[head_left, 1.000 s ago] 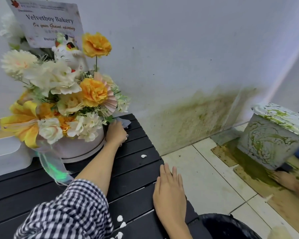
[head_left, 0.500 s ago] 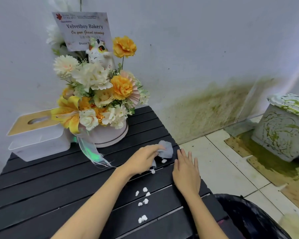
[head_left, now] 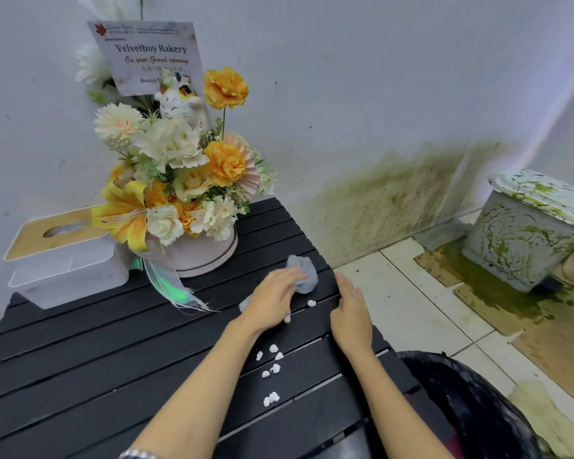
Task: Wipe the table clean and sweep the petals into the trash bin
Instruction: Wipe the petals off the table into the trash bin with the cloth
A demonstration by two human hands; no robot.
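Note:
My left hand (head_left: pixel 272 301) presses a crumpled grey cloth (head_left: pixel 304 274) onto the black slatted table (head_left: pixel 80 376), near its right edge. My right hand (head_left: pixel 350 314) stands on edge along that table edge, fingers together, holding nothing. One white petal (head_left: pixel 311 303) lies between the two hands. Several more white petals (head_left: pixel 272 369) are scattered on the slats just below my left wrist. A trash bin with a black bag (head_left: pixel 471 402) sits on the floor under the table's right front corner.
A flower arrangement (head_left: pixel 179 180) in a pink round box with a card and a cat figure stands at the back of the table. A white tissue box (head_left: pixel 63 256) with a wooden lid is to its left. A stained white container (head_left: pixel 531 233) stands on the tiled floor.
My left hand has drawn the cloth from beside the flower box toward the table's right edge. My right hand turned from lying flat to standing on its edge. The view pulled back.

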